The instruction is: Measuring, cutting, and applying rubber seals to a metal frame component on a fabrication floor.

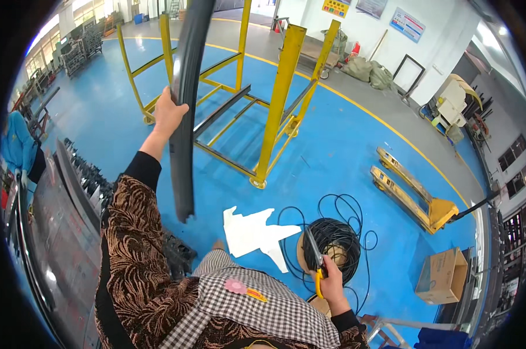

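Observation:
My left hand (169, 114) is closed around a long black profile strip (184, 139), held nearly upright in front of me. The strip's upper end runs out of the picture, and its lower end hangs above the blue floor. In my closed right hand (333, 285) is a pair of shears (314, 250) with yellow handles, blades pointing up and away from me. Just beyond them lies a coil of thin black cord (347, 247) wound on a cardboard-coloured reel, with loose loops around it. A white, irregularly shaped sheet (254, 232) lies on the floor between my hands.
A yellow metal frame cart (272, 110) on casters stands ahead. To the right are a yellow pallet jack (417, 200) and an open cardboard box (437, 276). At the left, a person in blue (18, 142) stands by a long table (71, 250) with black strips.

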A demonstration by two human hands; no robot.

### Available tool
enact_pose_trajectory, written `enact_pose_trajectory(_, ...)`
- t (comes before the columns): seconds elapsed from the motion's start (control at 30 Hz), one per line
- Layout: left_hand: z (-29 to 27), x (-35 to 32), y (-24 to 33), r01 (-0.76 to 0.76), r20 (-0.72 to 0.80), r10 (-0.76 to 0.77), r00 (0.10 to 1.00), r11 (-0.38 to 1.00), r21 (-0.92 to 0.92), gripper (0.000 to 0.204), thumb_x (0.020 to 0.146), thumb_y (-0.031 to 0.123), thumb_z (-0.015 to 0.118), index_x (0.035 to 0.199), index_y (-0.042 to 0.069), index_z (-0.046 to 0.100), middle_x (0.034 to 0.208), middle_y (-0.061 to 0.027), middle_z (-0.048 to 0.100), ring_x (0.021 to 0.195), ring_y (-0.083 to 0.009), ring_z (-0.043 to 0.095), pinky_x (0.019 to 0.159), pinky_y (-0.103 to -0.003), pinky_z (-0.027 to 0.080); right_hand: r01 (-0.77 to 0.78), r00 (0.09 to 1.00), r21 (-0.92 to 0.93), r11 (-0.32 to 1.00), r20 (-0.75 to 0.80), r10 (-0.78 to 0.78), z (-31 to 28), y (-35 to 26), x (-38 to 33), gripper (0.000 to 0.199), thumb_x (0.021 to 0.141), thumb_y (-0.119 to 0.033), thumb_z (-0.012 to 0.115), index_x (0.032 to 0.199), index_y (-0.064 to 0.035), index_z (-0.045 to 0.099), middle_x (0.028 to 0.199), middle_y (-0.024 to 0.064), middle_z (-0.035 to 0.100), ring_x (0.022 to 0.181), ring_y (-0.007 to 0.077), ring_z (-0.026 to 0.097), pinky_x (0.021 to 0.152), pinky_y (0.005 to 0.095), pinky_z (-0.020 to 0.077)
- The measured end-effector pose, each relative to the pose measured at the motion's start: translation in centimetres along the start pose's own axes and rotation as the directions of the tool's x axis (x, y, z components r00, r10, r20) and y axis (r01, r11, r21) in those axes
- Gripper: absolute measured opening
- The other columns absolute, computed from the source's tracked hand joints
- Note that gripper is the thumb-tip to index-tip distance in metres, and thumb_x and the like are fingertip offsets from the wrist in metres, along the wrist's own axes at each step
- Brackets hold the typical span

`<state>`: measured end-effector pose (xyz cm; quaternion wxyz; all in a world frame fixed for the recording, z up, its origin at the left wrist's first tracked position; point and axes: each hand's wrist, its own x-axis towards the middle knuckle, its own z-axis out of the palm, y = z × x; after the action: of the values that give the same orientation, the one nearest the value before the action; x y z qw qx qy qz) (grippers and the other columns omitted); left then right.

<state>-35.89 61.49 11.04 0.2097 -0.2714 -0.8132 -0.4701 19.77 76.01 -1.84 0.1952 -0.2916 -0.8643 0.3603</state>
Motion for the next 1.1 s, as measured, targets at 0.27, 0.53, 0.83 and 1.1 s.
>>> enact_pose_trajectory(0.27, 15.9, 7.7, -14.6, -0.040, 0.319, -0.030, 0.947, 0.977, 0.212, 0.037, 0.061, 0.014, 0.063, 0.095, 0.003, 0.053, 0.082, -0.0181, 0.061, 0.074, -0.0397, 0.057, 0.067, -0.044, 0.046, -0.009, 0.938, 0.154, 0.988, -0.342, 0.062, 6.0, 0.7, 23.9, 0.051, 0.075, -0.005, 0.072, 0.122, -0.0049, 0.051, 0.086, 0.0070, 0.058, 0.061, 0.0161, 0.052, 0.052, 0.0261, 0.0435)
enact_pose_trajectory(0.53, 35.3, 13.3, -33.9, -0.122, 0.636, -0.079, 0.768, 0.956, 0.267, 0.029, 0.063, 0.011, 0.060, 0.088, 0.002, 0.049, 0.078, -0.0188, 0.061, 0.071, -0.0433, 0.058, 0.064, -0.046, 0.046, 0.183, 0.751, 0.964, 0.194, -0.264, 0.606, 12.2, -2.4, 52.8, 0.027, 0.083, -0.002, 0.054, 0.109, -0.0075, 0.050, 0.065, -0.0007, 0.049, 0.042, 0.0055, 0.036, 0.032, 0.0191, 0.0274)
enact_pose_trajectory(0.83, 53.9, 15.9, -52.8, -0.112, 0.742, -0.242, 0.625, 0.913, 0.392, 0.022, 0.066, 0.009, 0.060, 0.084, 0.002, 0.050, 0.077, -0.0180, 0.062, 0.071, -0.0419, 0.059, 0.064, -0.046, 0.047, -0.239, 0.327, 0.897, 0.371, -0.285, 0.901, 16.1, -6.3, 61.3, 0.028, 0.088, -0.005, 0.051, 0.115, -0.0128, 0.046, 0.064, 0.0019, 0.047, 0.036, 0.0085, 0.034, 0.028, 0.0237, 0.0286)
enact_pose_trajectory(1.1, 64.6, 14.7, -61.9, -0.050, 0.615, -0.337, 0.712, 0.850, 0.524, 0.024, 0.072, 0.006, 0.057, 0.094, 0.002, 0.048, 0.091, -0.0191, 0.060, 0.076, -0.0406, 0.061, 0.068, -0.047, 0.049, -0.637, 0.491, 0.672, 0.378, -0.025, 0.871, 18.8, -1.4, 60.6, 0.004, 0.087, -0.004, 0.051, 0.084, -0.0058, 0.051, 0.059, 0.0019, 0.046, 0.042, 0.0090, 0.031, 0.039, 0.0216, 0.0287)
